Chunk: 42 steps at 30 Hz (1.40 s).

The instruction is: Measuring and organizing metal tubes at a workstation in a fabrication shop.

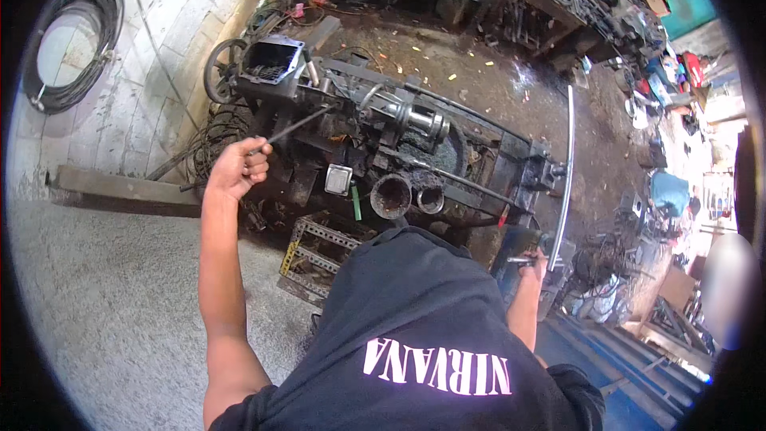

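Note:
My left hand [239, 169] is closed round the near end of a thin, dark metal lever [300, 125]. The lever slants up and right into a greasy metalworking machine [407, 116] with round shiny steel parts and two long rails. At the machine's right end, my right hand [533, 266] is closed on a short metal handle [520, 260], with its fingers partly hidden. Right beside that hand is the lower end of a long shiny metal tube [568, 168], which runs up past the machine's right end.
An open metal box [273, 60] and a handwheel [223, 72] are at the machine's far left. Two metal cups [391, 196] and a small square tin [338, 179] sit on the near side. Below is a perforated metal frame [299, 251]. Coiled cable [112, 40] hangs on the wall.

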Each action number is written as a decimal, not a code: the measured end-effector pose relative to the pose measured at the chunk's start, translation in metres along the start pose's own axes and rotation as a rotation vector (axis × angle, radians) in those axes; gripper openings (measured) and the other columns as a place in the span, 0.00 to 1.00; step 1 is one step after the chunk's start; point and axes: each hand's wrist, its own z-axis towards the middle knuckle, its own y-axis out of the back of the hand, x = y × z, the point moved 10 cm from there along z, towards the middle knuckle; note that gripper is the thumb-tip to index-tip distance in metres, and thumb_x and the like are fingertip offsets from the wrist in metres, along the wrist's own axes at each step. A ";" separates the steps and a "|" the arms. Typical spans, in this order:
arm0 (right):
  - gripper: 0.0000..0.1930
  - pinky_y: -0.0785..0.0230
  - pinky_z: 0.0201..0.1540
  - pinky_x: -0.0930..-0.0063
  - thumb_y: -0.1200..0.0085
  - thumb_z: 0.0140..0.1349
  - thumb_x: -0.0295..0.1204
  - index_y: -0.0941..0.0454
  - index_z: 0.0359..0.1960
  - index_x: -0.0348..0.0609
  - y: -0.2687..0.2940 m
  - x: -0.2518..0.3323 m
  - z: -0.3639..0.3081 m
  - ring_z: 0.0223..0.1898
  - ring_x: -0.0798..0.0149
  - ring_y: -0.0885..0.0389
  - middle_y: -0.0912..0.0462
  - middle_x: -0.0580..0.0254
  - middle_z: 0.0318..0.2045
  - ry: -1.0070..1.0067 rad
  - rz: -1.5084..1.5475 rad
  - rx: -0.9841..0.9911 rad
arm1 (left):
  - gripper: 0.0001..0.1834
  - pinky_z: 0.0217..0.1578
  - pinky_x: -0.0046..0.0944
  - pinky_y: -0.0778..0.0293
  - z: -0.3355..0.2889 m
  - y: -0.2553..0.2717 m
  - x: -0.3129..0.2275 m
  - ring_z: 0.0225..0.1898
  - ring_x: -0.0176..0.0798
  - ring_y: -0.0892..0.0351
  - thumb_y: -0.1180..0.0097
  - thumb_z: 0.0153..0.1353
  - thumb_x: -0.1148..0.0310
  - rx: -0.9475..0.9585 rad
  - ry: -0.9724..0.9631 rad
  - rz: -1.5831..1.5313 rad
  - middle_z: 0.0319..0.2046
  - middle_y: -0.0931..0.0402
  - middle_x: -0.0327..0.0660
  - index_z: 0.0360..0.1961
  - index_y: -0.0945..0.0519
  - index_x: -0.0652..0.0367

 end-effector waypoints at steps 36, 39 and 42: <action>0.15 0.37 0.24 0.71 0.48 0.66 0.31 0.36 0.20 0.48 0.113 0.121 0.081 0.17 0.65 0.34 0.37 0.67 0.14 -0.243 0.005 0.036 | 0.31 0.47 0.47 0.24 0.181 -0.408 0.482 0.46 0.52 0.18 0.42 0.56 0.42 -0.139 0.004 1.423 0.42 0.19 0.53 0.43 0.19 0.63; 0.16 0.36 0.23 0.71 0.49 0.66 0.31 0.36 0.20 0.49 0.116 0.119 0.067 0.16 0.66 0.36 0.37 0.67 0.13 -0.261 -0.038 -0.043 | 0.29 0.46 0.47 0.24 0.190 -0.403 0.490 0.46 0.52 0.18 0.45 0.58 0.43 -0.196 0.026 1.419 0.41 0.18 0.51 0.41 0.18 0.62; 0.15 0.35 0.25 0.68 0.50 0.67 0.30 0.36 0.20 0.48 0.124 0.114 0.071 0.15 0.64 0.35 0.37 0.66 0.12 -0.257 -0.121 -0.020 | 0.29 0.49 0.50 0.26 0.196 -0.389 0.488 0.47 0.55 0.19 0.49 0.61 0.43 -0.262 0.011 1.365 0.42 0.19 0.55 0.40 0.17 0.63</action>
